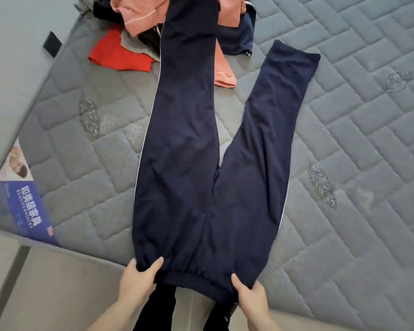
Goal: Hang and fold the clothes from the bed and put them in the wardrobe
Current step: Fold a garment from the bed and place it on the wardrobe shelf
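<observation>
**Navy trousers spread flat, both hands on the waistband**

I see the grey quilted mattress (344,139) filling most of the view. The navy trousers (184,163) lie flat on it, legs stretching away from me and splayed apart, waistband at the near edge. Beyond them sits a pile of clothes (134,20), salmon and dark pieces with a red garment (120,56) at its left side. My left hand (139,280) pinches the waistband's left corner, thumb on top; my right hand (249,295) grips the right corner likewise.
</observation>
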### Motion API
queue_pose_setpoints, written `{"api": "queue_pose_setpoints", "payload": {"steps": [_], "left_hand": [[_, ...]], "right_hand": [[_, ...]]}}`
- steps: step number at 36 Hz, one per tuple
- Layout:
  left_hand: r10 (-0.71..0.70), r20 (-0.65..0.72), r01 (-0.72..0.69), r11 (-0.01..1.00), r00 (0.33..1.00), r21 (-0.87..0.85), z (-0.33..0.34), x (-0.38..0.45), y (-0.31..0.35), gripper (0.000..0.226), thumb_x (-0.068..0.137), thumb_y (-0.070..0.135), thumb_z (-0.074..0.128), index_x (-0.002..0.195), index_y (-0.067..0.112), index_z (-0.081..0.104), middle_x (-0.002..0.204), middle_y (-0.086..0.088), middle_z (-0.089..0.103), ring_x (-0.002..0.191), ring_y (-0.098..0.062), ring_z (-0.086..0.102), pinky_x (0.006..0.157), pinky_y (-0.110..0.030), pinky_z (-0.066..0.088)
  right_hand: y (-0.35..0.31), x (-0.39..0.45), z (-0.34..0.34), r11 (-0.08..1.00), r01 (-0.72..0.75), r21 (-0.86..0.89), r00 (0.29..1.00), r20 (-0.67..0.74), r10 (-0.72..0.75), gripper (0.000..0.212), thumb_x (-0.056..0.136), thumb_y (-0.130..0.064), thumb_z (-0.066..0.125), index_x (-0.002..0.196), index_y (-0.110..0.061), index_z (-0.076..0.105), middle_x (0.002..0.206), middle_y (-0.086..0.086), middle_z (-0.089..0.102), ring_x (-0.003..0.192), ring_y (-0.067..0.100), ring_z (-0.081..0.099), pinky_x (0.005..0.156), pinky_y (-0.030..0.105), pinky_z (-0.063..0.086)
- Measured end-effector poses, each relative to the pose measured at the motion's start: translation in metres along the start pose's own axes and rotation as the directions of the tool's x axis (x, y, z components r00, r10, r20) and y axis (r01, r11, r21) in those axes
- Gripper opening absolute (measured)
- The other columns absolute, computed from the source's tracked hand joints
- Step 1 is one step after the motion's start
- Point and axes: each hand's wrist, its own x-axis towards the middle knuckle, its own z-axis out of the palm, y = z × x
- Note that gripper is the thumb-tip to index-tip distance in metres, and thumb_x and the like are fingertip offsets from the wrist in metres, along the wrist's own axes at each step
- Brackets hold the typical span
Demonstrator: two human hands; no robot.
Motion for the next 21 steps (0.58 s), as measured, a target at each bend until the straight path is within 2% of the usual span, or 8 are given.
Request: {"api": "queue_pose_setpoints", "payload": {"steps": [2, 4, 6, 10, 14, 16, 18, 21], "left_hand": [[0.050, -0.003, -0.050, 0.998, 0.999, -0.023, -0.002, -0.009, -0.005, 0.034, 0.082, 0.040, 0.083, 0.097, 0.016, 0.063, 0.097, 0.002, 0.069, 0.099, -0.026, 0.065, 0.081, -0.037, 0.048], [0.095, -0.034, -0.096, 0.995, 0.995, -0.036, -0.001, -0.022, -0.002, 0.030, 0.086, 0.032, 0.081, 0.097, 0.014, 0.060, 0.093, 0.006, 0.065, 0.094, -0.023, 0.063, 0.074, -0.034, 0.044], [0.147, -0.074, -0.151, 0.987, 0.986, -0.047, 0.002, -0.035, 0.002, 0.031, 0.085, 0.031, 0.081, 0.098, 0.013, 0.059, 0.094, 0.006, 0.065, 0.089, -0.021, 0.061, 0.072, -0.033, 0.045], [0.217, -0.110, -0.222, 0.974, 0.970, -0.039, 0.006, -0.047, -0.001, 0.034, 0.083, 0.036, 0.082, 0.095, 0.016, 0.057, 0.095, 0.003, 0.067, 0.090, -0.023, 0.062, 0.082, -0.041, 0.051], [0.249, -0.102, -0.251, 0.968, 0.963, -0.003, 0.010, -0.053, -0.004, 0.028, 0.090, 0.030, 0.076, 0.102, 0.013, 0.056, 0.096, 0.004, 0.062, 0.093, -0.023, 0.058, 0.079, -0.035, 0.045], [0.279, -0.136, -0.276, 0.960, 0.951, 0.042, 0.011, -0.050, -0.008, 0.028, 0.089, 0.030, 0.076, 0.098, 0.013, 0.057, 0.100, -0.001, 0.063, 0.097, -0.027, 0.060, 0.083, -0.040, 0.048], [0.345, -0.180, -0.334, 0.938, 0.921, 0.089, 0.012, -0.049, -0.011, 0.029, 0.083, 0.028, 0.080, 0.090, 0.014, 0.056, 0.095, -0.004, 0.062, 0.093, -0.030, 0.060, 0.083, -0.047, 0.051], [0.504, -0.176, -0.488, 0.864, 0.846, 0.127, 0.016, -0.062, -0.002, 0.029, 0.082, 0.021, 0.080, 0.088, 0.018, 0.052, 0.092, 0.000, 0.055, 0.085, -0.020, 0.057, 0.074, -0.039, 0.048]], "right_hand": [[0.000, -0.002, -0.010, 0.995, 0.074, -0.069, 0.997, 0.002, -0.074, 0.046, 0.073, -0.044, 0.084, 0.106, -0.015, 0.071, 0.100, 0.001, 0.076, 0.098, 0.025, 0.071, 0.089, 0.045, 0.058], [-0.003, -0.008, -0.020, 0.978, 0.138, -0.155, 0.989, -0.022, -0.143, 0.039, 0.084, -0.038, 0.079, 0.113, -0.016, 0.066, 0.111, 0.004, 0.073, 0.109, 0.029, 0.066, 0.095, 0.041, 0.053], [-0.006, -0.014, -0.026, 0.964, 0.161, -0.212, 0.984, -0.044, -0.174, 0.048, 0.084, -0.040, 0.078, 0.119, -0.013, 0.061, 0.118, 0.008, 0.070, 0.114, 0.032, 0.063, 0.097, 0.040, 0.050], [-0.006, -0.021, -0.028, 0.956, 0.149, -0.251, 0.984, -0.054, -0.167, 0.061, 0.084, -0.031, 0.079, 0.129, -0.008, 0.045, 0.126, 0.015, 0.064, 0.118, 0.037, 0.060, 0.094, 0.039, 0.046], [0.003, -0.025, -0.026, 0.944, 0.217, -0.247, 0.964, -0.099, -0.247, 0.084, 0.077, -0.019, 0.084, 0.143, -0.014, 0.033, 0.138, 0.014, 0.053, 0.124, 0.035, 0.054, 0.099, 0.044, 0.045], [0.007, -0.028, -0.026, 0.938, 0.247, -0.243, 0.953, -0.115, -0.281, 0.088, 0.077, -0.018, 0.084, 0.147, -0.017, 0.031, 0.140, 0.015, 0.046, 0.124, 0.035, 0.050, 0.097, 0.044, 0.042], [0.009, -0.031, -0.026, 0.928, 0.278, -0.249, 0.939, -0.133, -0.317, 0.087, 0.078, -0.019, 0.084, 0.147, -0.020, 0.032, 0.141, 0.015, 0.041, 0.121, 0.036, 0.052, 0.092, 0.044, 0.043], [0.015, -0.029, -0.022, 0.918, 0.303, -0.256, 0.927, -0.143, -0.346, 0.074, 0.085, -0.024, 0.079, 0.146, -0.022, 0.037, 0.141, 0.013, 0.039, 0.113, 0.039, 0.059, 0.082, 0.041, 0.039]]}}
